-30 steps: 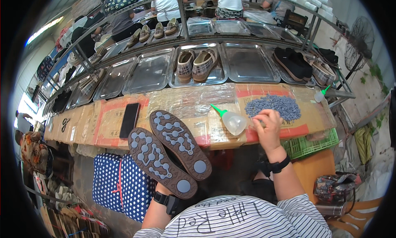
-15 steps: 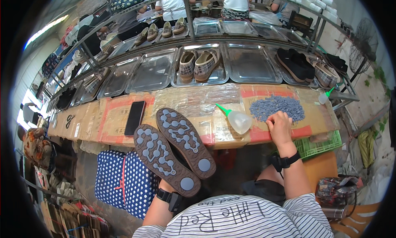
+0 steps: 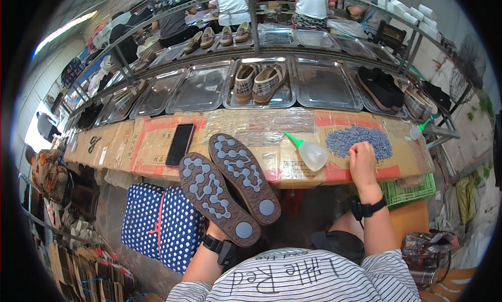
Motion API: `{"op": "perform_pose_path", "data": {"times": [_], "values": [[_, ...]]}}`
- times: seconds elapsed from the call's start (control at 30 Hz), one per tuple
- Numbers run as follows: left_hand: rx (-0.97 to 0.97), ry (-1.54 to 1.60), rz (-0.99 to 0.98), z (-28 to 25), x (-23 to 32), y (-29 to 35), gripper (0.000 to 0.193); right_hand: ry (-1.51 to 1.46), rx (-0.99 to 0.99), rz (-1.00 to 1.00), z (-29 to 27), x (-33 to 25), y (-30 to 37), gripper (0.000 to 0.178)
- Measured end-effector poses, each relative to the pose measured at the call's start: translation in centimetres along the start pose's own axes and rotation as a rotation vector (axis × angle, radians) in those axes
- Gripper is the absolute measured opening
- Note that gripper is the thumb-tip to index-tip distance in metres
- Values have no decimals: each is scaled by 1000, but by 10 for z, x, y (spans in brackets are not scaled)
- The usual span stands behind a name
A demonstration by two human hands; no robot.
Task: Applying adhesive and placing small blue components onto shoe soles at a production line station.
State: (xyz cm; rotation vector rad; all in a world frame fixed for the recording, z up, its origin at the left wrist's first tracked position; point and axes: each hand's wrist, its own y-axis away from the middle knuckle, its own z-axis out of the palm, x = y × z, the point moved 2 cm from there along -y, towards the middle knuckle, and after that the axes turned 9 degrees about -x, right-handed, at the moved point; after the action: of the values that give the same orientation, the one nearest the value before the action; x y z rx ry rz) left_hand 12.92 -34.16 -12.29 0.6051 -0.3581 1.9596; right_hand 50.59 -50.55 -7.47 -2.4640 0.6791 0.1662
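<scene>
My left hand (image 3: pixel 215 231) holds a pair of shoes (image 3: pixel 238 182) from behind, soles toward me. Its fingers are mostly hidden by the shoes. The brown soles carry blue-grey linked dots and a round heel disc each. Against the near edge of a heap of small blue-grey pieces (image 3: pixel 361 139), my right hand (image 3: pixel 363 163) has its fingers curled together. Whether a piece is between those fingertips is hidden. Left of this hand, a translucent squeeze bottle (image 3: pixel 314 155) with a green nozzle lies on the cardboard-covered bench (image 3: pixel 251 123).
A dark phone (image 3: pixel 180 144) lies left of the shoes. Beyond the bench, a metal rack holds trays (image 3: pixel 324 87), with plaid shoes (image 3: pixel 256 84) and black shoes (image 3: pixel 377 87). Another squeeze bottle (image 3: pixel 417 132) stands at the right end. Below are a green crate (image 3: pixel 410 191) and a polka-dot bundle (image 3: pixel 162 226).
The whole view has shifted a little, so the bench sits further right. My right hand's fingers have curled in more tightly beside the heap. The shoes remain in my left hand.
</scene>
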Motion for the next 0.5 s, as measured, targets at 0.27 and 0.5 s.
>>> {"op": "perform_pose_path", "data": {"times": [0.27, 0.5], "values": [[70, -29, 41, 2, 5, -5, 25, -1292, -417, 174, 5, -132, 20, 9], [63, -45, 46, -3, 5, -1, 25, -1205, -595, -112, 45, -182, 22, 7]]}}
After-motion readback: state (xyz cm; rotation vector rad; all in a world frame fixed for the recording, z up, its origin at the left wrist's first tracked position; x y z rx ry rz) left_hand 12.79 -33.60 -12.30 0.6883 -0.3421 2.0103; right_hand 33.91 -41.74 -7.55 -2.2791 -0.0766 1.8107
